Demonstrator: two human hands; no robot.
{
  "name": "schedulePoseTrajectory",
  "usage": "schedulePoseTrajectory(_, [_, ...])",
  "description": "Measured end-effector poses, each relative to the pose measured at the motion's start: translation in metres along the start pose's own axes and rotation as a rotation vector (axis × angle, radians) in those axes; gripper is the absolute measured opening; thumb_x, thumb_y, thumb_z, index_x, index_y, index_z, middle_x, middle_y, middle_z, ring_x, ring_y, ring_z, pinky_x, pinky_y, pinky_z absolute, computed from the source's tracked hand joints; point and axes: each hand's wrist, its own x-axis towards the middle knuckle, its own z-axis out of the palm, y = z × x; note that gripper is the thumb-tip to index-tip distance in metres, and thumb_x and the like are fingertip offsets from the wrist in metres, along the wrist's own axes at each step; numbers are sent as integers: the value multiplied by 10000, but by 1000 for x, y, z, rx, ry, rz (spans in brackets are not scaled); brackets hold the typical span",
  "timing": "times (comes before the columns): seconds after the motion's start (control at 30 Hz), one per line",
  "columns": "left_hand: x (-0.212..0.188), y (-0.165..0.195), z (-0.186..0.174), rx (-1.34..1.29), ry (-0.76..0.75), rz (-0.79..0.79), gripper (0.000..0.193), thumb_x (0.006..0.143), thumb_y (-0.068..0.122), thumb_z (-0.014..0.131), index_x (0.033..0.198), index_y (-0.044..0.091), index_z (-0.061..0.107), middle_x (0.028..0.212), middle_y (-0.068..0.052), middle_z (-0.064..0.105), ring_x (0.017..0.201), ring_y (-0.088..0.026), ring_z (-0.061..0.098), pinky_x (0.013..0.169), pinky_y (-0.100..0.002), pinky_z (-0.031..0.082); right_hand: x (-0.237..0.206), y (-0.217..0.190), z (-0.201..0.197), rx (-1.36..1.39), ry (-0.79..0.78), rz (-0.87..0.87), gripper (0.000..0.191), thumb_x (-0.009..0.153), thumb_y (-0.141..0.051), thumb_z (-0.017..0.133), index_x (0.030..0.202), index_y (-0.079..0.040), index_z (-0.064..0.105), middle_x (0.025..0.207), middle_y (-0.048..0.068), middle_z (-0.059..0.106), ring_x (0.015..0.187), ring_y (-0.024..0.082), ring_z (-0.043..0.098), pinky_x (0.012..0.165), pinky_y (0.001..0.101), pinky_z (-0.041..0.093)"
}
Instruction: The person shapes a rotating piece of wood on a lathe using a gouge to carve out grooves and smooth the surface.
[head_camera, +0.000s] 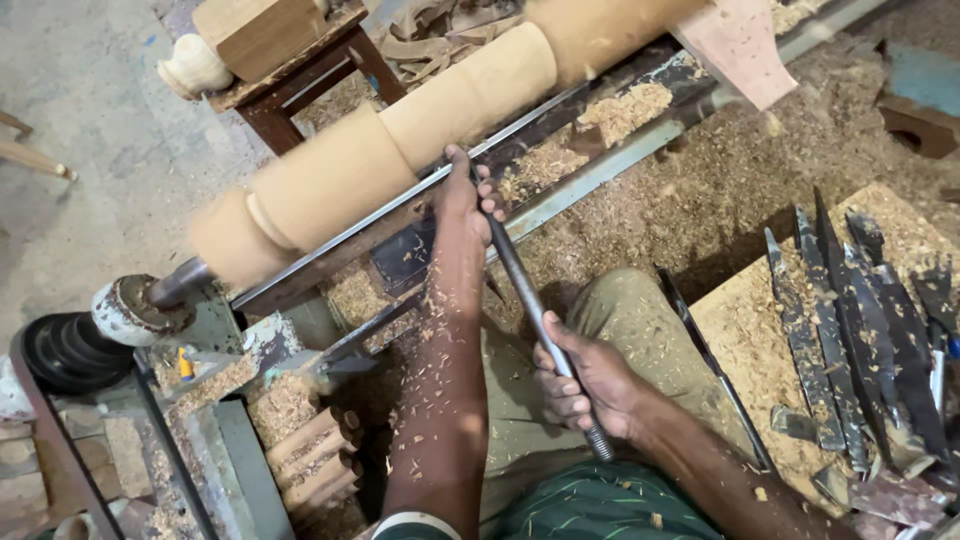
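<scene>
While the left hand (468, 200) clamps the long chisel (535, 310) on the rest (350, 232) and the right hand (585, 385) grips its handle, a slackened hold could let the spinning wooden post (400, 140) snatch it.

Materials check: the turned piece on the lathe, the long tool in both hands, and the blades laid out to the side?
Turned workpiece: pale raw wood, unfinished; matching shavings lie below it.
Turning tool: dark, dull metal by its look, probably steel, held by the left hand near the tip and the right hand at the ribbed end.
Spare chisels: dark metal blades, dusty, possibly rust-stained.
</scene>
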Motion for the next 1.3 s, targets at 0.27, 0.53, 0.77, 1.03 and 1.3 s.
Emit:
schedulePoseTrajectory(0.27, [4, 1, -5, -59, -82, 5, 589, 938, 701, 512, 851, 118, 507, 514, 14, 391, 357, -140, 368, 342, -341, 321, 0, -2, -5, 11, -12, 5, 530, 1012, -616, 412, 814, -126, 451, 512, -54, 356, 326, 57, 332, 255, 229, 296])
schedulePoseTrajectory(0.53, [13, -5, 28, -11, -8, 22, 572, 968, 671, 504, 812, 120, 521, 523, 27, 404, 360, -122, 370, 334, -322, 327, -3, -26, -21, -12, 30, -3, 541, 1004, -613, 414, 793, -116, 454, 498, -56, 358, 311, 54, 330, 243, 231, 290])
schedulePoseTrajectory(0.77, [21, -13, 57, -30, -17, 20, 547, 969, 647, 526, 803, 126, 521, 524, 24, 406, 360, -123, 368, 335, -327, 313, -5, -44, -41, 17, 17, -43, 537, 999, -599, 443, 787, -106, 463, 496, -52, 365, 309, 55, 339, 239, 223, 288])
schedulePoseTrajectory(1.03, [27, -21, 73, 15, -29, 35, 587, 939, 691, 494, 812, 119, 519, 508, 16, 395, 362, -131, 367, 343, -332, 325, -7, -52, -53, 1, 40, -40, 540, 992, -612, 434, 792, -111, 464, 506, -56, 372, 312, 43, 343, 241, 206, 300])
schedulePoseTrajectory(1.3, [22, -16, 55, -57, -40, 19, 575, 942, 691, 499, 818, 129, 515, 521, 21, 400, 365, -130, 360, 357, -334, 330, -7, -50, -50, -34, 20, -32, 537, 993, -598, 443, 787, -103, 481, 494, -49, 385, 305, 56, 364, 235, 222, 324])
